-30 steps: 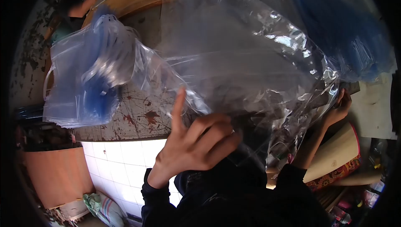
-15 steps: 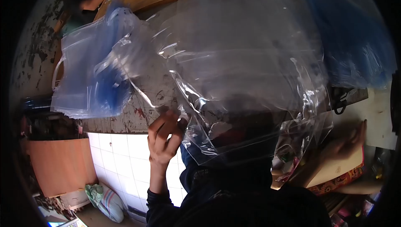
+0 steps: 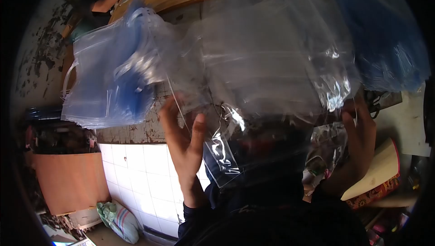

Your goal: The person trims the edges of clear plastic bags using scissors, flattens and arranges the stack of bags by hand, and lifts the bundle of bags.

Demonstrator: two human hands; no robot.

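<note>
The left hand (image 3: 183,148) is pointing away from the person's body, with its wrist low and its thumb standing apart from the fingers; these fingers are staying open, and an edge of the clear plastic (image 3: 267,65) is crossing in front of them. The right hand (image 3: 362,142) is bending at the wrist on the right side, its thumb upright at the near right part of the plastic; its fingertips are blurring behind the film, so one cannot tell whether they are pinching it. Two hands of this person are showing, and one arm of another person (image 3: 111,1) is reaching across the far left. One large clear plastic is lying between the two hands, above the table (image 3: 129,135), though its layers are not letting themselves be counted. Two bluish bundles are flanking it: one left bundle (image 3: 108,78) with many stacked edges, and one right bundle (image 3: 385,51), darker and partly blurred. One sack (image 3: 122,223) and one brown panel (image 3: 70,182) are standing at the near left. The clear plastic is looking thin and transparent, greyish in its far part, wrinkling and shining with white reflections near both hands, while one near corner is overlapping the dark clothing (image 3: 267,209).
</note>
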